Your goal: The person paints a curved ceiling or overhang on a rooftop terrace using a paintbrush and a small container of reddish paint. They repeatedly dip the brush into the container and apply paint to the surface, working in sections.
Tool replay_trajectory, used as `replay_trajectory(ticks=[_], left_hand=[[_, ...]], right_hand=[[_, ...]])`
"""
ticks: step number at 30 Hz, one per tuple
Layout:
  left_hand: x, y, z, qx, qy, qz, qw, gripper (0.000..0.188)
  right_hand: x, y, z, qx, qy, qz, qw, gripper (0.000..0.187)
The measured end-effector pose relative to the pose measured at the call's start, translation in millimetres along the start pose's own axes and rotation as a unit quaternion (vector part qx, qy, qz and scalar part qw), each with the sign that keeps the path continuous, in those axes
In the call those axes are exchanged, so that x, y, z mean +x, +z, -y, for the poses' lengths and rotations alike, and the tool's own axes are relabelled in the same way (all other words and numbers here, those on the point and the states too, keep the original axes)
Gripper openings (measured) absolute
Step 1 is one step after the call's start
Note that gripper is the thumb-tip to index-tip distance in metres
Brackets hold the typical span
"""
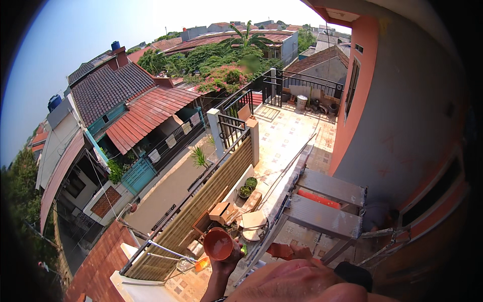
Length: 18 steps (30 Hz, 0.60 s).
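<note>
My left hand (231,262) is closed round the side of a round reddish-brown bowl (218,243), held tilted so that its inside shows. A smear of paler material seems to lie in the bowl. Beside the stepladder (323,215), my right hand (301,252) is closed on a flat reddish-brown piece (279,250); its exact kind cannot be made out. My bare upper arm hides part of the space below that hand. Grey splashes mark the ladder's two broad top steps.
A grey, partly plastered wall (402,110) rises at the right. Far below lies a tiled terrace (287,126) with a black railing (312,83). Boards, a wooden box (221,212), potted plants (246,189) and an orange dustpan (202,263) stand along the corrugated fence (216,194).
</note>
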State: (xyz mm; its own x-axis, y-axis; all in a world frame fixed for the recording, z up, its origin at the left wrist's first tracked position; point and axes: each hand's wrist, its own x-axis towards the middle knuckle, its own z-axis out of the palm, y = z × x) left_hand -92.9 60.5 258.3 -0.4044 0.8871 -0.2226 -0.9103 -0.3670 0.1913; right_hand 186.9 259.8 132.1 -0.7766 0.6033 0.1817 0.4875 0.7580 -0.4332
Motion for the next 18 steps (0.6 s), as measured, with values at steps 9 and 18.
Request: replay_trajectory(ticks=[9,18], left_hand=[[-9.7,30.9,-7.9,0.017,-0.018,-0.002,1.0,0.068],[-14.7,38.2,1.3,0.006,-0.015,0.021,1.0,0.063]], right_hand=[[0.0,2.1,-3.9,-0.033,-0.018,-0.042,0.998,0.033],[0.0,-9.3,3.3,-0.012,0.019,0.03,0.999,0.021]])
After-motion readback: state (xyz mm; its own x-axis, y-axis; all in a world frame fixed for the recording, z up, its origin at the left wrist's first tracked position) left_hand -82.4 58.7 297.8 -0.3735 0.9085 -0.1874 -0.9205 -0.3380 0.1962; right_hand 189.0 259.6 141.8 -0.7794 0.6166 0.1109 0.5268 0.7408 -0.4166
